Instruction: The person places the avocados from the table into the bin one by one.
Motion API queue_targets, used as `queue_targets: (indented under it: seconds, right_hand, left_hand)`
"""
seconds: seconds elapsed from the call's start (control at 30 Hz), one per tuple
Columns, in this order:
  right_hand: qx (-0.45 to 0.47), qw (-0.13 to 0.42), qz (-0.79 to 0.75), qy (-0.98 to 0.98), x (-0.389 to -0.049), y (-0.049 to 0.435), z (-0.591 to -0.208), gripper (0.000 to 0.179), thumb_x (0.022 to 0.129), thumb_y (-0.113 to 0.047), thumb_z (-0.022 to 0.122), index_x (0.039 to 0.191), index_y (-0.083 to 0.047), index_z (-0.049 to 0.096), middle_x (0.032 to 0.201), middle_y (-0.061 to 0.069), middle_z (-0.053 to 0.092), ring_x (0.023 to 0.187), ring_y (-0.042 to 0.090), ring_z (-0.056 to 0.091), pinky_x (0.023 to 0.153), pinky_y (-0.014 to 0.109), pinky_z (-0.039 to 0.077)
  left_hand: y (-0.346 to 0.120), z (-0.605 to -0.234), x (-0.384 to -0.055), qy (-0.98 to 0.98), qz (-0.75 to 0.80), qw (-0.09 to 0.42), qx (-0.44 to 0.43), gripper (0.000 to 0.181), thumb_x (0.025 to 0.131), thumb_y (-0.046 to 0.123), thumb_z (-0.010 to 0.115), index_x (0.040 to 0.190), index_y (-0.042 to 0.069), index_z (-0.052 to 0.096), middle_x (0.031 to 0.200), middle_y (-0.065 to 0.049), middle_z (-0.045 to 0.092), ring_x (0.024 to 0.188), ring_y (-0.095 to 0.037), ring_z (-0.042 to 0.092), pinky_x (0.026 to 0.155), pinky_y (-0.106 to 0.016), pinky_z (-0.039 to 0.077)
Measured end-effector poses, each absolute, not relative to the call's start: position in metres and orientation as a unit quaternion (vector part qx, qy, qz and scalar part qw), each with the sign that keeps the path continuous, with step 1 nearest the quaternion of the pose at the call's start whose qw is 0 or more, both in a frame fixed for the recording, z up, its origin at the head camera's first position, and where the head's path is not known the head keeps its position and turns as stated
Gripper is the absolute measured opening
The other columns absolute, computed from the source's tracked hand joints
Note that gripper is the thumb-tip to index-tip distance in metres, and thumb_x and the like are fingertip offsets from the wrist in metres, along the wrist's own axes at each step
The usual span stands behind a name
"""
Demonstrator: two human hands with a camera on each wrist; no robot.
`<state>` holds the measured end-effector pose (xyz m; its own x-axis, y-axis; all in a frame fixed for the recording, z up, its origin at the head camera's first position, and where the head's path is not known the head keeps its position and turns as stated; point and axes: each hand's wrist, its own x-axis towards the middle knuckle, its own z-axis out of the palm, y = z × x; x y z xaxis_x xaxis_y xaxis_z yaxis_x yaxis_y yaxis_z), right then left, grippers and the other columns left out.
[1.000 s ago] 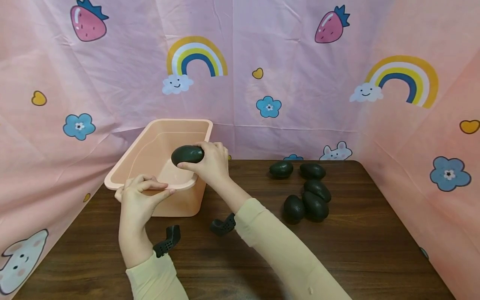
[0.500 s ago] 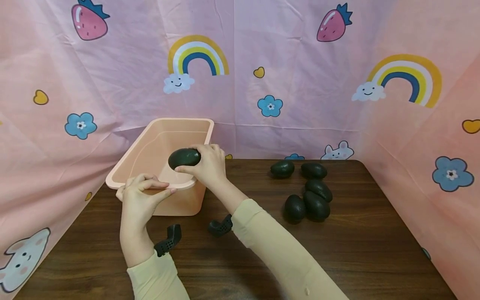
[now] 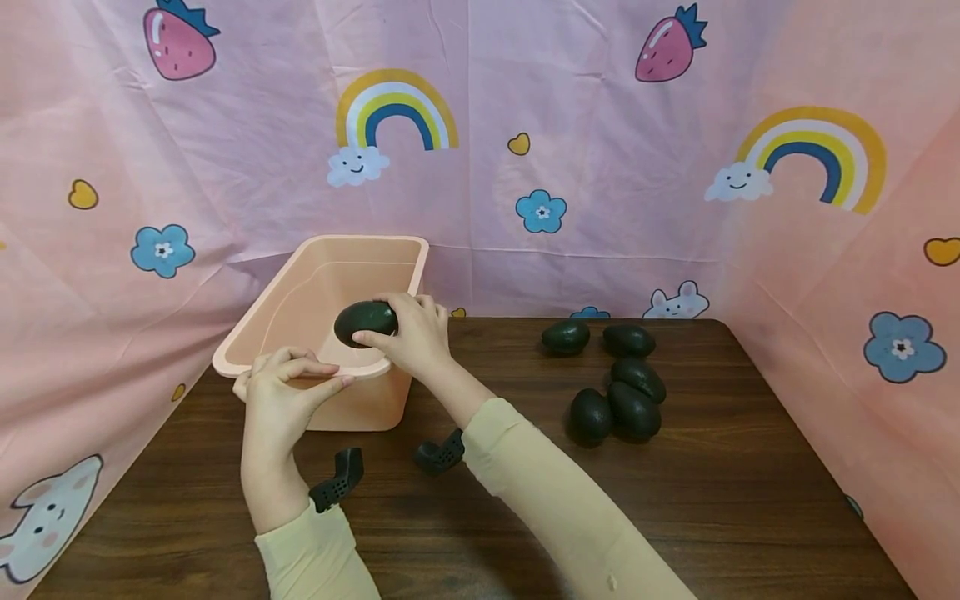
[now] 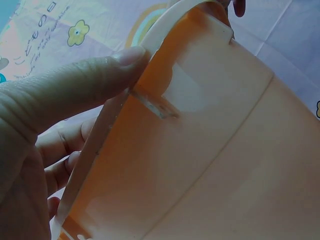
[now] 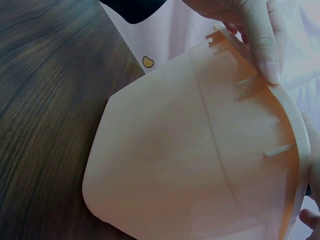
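Observation:
A peach-coloured plastic bin [image 3: 360,410] stands at the back left of the table. My left hand [image 3: 279,398] pinches its near rim, thumb outside and fingers over the edge; the left wrist view shows the thumb [image 4: 85,85] pressed against that rim. Over the bin's opening, my right hand [image 3: 422,335] holds a dark green avocado [image 3: 365,323] between thumb and fingers. In the right wrist view the bin's outer wall [image 5: 155,145] fills most of the picture, and the avocado is hidden there. The bin's floor is partly hidden by hands and avocado.
Several more avocados lie on the dark wooden table [image 3: 735,467] to the right, among them a round one [image 3: 590,416] at the near left of the group and one [image 3: 566,337] near the back edge. A patterned pink cloth [image 3: 592,200] hangs behind and around the table.
My right hand has moved slightly left and down with the avocado, lower into the bin's opening. The left hand stays on the rim.

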<state>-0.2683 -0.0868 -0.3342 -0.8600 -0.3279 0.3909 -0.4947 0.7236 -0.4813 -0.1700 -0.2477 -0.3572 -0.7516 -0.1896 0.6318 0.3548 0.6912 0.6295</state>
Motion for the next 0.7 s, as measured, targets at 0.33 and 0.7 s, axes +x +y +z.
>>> queue_targets:
  seconds: [0.33, 0.7]
  right_hand:
    - [0.234, 0.111, 0.306, -0.916, -0.271, -0.08, -0.337, 0.066, 0.085, -0.064, 0.057, 0.141, -0.029, 0.046, 0.141, -0.01, 0.046, 0.129, 0.019, 0.034, 0.103, 0.042, 0.021]
    - [0.261, 0.086, 0.286, -0.918, -0.277, -0.074, -0.343, 0.081, 0.081, -0.071, 0.053, 0.148, -0.03, 0.033, 0.152, -0.008, 0.03, 0.137, 0.022, 0.024, 0.108, 0.05, 0.014]
  left_hand:
    - [-0.248, -0.357, -0.17, -0.851, -0.389, 0.349, -0.046, 0.019, 0.064, 0.009, 0.089, 0.077, 0.006, 0.077, 0.087, -0.005, 0.061, 0.092, -0.019, 0.041, 0.088, -0.05, 0.007]
    - [-0.249, -0.358, -0.17, -0.85, -0.392, 0.348, -0.048, 0.018, 0.065, 0.01, 0.089, 0.077, 0.007, 0.077, 0.087, -0.006, 0.062, 0.094, -0.02, 0.041, 0.089, -0.049, 0.007]
